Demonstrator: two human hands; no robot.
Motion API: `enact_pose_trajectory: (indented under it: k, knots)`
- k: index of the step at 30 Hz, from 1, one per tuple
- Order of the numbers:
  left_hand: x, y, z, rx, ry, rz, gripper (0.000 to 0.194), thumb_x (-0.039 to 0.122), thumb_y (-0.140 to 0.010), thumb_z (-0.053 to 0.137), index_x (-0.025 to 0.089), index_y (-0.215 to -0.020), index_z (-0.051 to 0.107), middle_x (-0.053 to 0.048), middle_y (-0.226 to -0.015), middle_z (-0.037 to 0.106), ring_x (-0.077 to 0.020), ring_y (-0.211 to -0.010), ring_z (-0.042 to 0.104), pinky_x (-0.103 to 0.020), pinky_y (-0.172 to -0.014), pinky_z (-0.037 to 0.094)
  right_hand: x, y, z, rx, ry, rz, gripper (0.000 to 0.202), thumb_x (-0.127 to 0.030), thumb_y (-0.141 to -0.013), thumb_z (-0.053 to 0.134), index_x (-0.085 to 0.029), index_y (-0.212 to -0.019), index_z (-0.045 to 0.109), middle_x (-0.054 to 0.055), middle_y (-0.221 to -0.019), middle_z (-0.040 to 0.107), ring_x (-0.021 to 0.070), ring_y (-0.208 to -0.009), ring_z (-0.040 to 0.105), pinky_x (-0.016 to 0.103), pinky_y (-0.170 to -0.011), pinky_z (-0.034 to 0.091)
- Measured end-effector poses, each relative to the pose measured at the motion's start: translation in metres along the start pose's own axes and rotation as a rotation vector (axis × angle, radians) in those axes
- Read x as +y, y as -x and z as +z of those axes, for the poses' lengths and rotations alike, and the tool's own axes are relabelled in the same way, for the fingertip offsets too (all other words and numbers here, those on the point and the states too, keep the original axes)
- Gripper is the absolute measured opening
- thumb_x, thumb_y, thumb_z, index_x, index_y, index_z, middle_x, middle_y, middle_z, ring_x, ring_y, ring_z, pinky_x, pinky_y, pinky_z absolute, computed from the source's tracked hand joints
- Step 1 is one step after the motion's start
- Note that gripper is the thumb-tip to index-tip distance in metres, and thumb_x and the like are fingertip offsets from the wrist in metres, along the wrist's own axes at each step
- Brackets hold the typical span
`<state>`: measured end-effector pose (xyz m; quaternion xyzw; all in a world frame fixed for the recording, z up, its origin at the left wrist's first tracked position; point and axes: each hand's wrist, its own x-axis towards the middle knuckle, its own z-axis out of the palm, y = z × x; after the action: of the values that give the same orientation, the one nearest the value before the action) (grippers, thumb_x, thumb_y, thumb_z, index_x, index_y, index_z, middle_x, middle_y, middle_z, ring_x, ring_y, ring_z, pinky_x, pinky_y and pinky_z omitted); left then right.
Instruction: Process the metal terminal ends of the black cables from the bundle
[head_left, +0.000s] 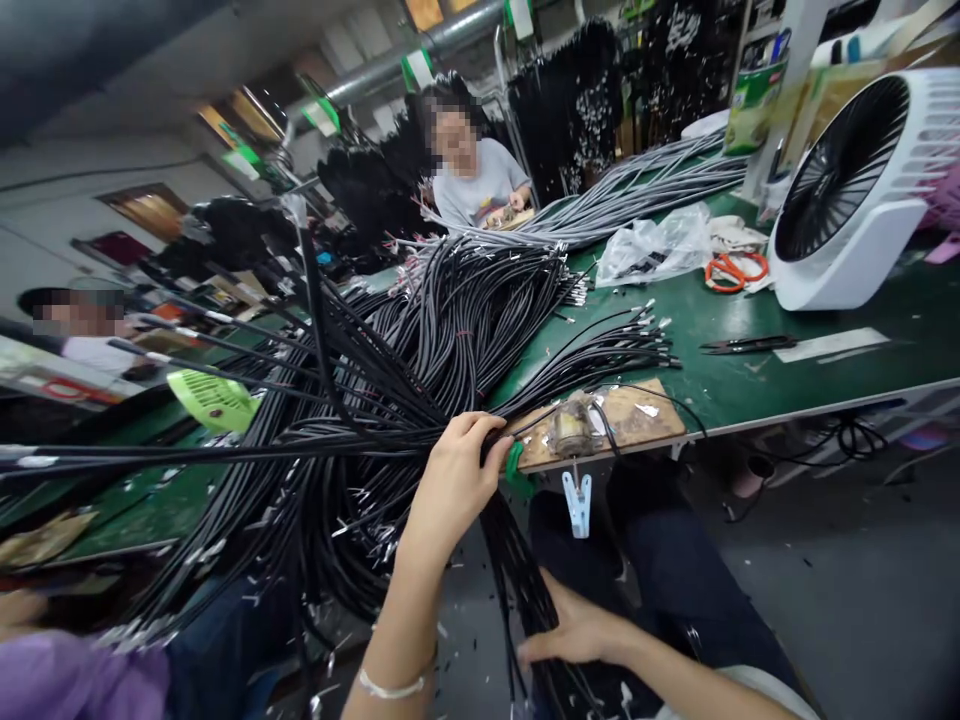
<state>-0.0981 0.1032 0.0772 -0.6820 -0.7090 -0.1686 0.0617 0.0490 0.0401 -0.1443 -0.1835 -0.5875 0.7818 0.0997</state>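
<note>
Fingers [474, 424] of my left hand [454, 475] clasp black cables [512, 555] while my right hand [581, 625] meets their near, hanging stretch, its closure unclear, seemingly a gathering step calling for steadiness.

Dim light; stretched, blurry edges
</note>
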Motion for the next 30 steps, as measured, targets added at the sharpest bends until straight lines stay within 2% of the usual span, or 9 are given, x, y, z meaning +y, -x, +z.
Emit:
enact_pose_trajectory:
  k: [4, 7, 11, 13, 15, 18, 22, 25, 30]
  knots:
    - [0.004, -0.011, 0.007, -0.118, -0.369, 0.037, 0.033, 0.030, -0.087, 0.057, 0.014, -0.116, 0.059, -0.013, -0.106, 0.064, -0.0301, -0.104, 0.057, -0.042, -0.093, 0.040, 0.006, 0.016, 0.000, 0.101, 0.178, 0.159, 0.076, -0.040, -0.065, 0.076, -0.024, -0.133, 0.048, 0.007, -0.106, 0.068, 0.0286, -0.097, 0.065, 0.040, -0.086, 0.049]
    - [0.003, -0.016, 0.007, -0.225, -0.525, 0.032, 0.043, 0.040, -0.089, 0.053, 0.011, -0.122, 0.055, -0.016, -0.105, 0.064, -0.0321, -0.102, 0.057, -0.042, -0.089, 0.040, -0.016, 0.041, -0.020, 0.155, 0.440, 0.166, 0.069, -0.048, -0.057, 0.081, -0.021, -0.118, 0.063, 0.012, -0.103, 0.070, 0.0371, -0.099, 0.063, 0.044, -0.084, 0.048]
    - [-0.001, -0.024, -0.001, -0.323, -0.580, 0.055, 0.046, 0.047, -0.090, 0.049, 0.012, -0.119, 0.056, -0.017, -0.106, 0.064, -0.0319, -0.104, 0.055, -0.041, -0.086, 0.041, -0.101, 0.076, -0.080, 0.573, 0.551, -0.331, 0.024, -0.042, -0.083, 0.062, -0.025, -0.095, 0.073, 0.009, -0.091, 0.073, 0.0285, -0.083, 0.066, 0.040, -0.078, 0.048]
    - [-0.004, -0.029, -0.004, -0.351, -0.582, 0.080, 0.046, 0.048, -0.089, 0.051, 0.011, -0.116, 0.059, -0.017, -0.105, 0.064, -0.0325, -0.105, 0.054, -0.041, -0.085, 0.041, -0.154, 0.082, -0.122, 0.924, 0.700, -0.590, 0.021, -0.035, -0.089, 0.056, -0.025, -0.098, 0.072, 0.010, -0.094, 0.072, 0.0274, -0.088, 0.063, 0.040, -0.085, 0.045]
    - [-0.005, -0.033, -0.004, -0.369, -0.553, 0.121, 0.046, 0.048, -0.089, 0.051, 0.011, -0.115, 0.061, -0.017, -0.106, 0.064, -0.0319, -0.106, 0.054, -0.040, -0.085, 0.042, -0.200, 0.075, -0.166, 1.105, 0.970, -0.599, 0.028, -0.033, -0.092, 0.050, -0.020, -0.106, 0.070, 0.014, -0.101, 0.069, 0.0294, -0.096, 0.060, 0.042, -0.090, 0.042]
    - [-0.005, -0.038, 0.002, -0.361, -0.500, 0.176, 0.051, 0.047, -0.091, 0.048, 0.014, -0.129, 0.053, -0.014, -0.115, 0.064, -0.0276, -0.107, 0.055, -0.036, -0.086, 0.043, -0.243, 0.044, -0.222, 0.976, 1.249, -0.380, 0.035, -0.029, -0.091, 0.050, -0.016, -0.121, 0.064, 0.017, -0.105, 0.067, 0.0318, -0.099, 0.059, 0.042, -0.084, 0.043]
    - [-0.006, -0.036, 0.015, -0.311, -0.495, 0.184, 0.049, 0.042, -0.094, 0.045, 0.020, -0.138, 0.044, -0.010, -0.123, 0.062, -0.0256, -0.110, 0.054, -0.035, -0.087, 0.043, -0.256, 0.010, -0.270, 0.795, 1.269, -0.363, 0.015, -0.018, -0.080, 0.064, -0.018, -0.089, 0.076, 0.009, -0.086, 0.074, 0.0231, -0.083, 0.065, 0.030, -0.077, 0.044]
    - [-0.009, -0.034, 0.022, -0.283, -0.485, 0.180, 0.045, 0.036, -0.094, 0.045, 0.021, -0.136, 0.046, -0.010, -0.123, 0.063, -0.0252, -0.110, 0.053, -0.035, -0.086, 0.044, -0.257, 0.010, -0.290, 0.803, 1.230, -0.353, 0.013, -0.023, -0.079, 0.064, -0.017, -0.081, 0.076, 0.006, -0.076, 0.074, 0.0205, -0.073, 0.065, 0.027, -0.069, 0.043]
    - [-0.013, -0.035, 0.024, -0.264, -0.467, 0.209, 0.043, 0.035, -0.094, 0.046, 0.020, -0.134, 0.050, -0.010, -0.118, 0.065, -0.0249, -0.106, 0.055, -0.035, -0.084, 0.047, -0.255, 0.013, -0.294, 0.823, 1.158, -0.397, 0.030, -0.031, -0.086, 0.057, -0.016, -0.107, 0.071, 0.008, -0.091, 0.075, 0.0200, -0.076, 0.066, 0.028, -0.072, 0.045]
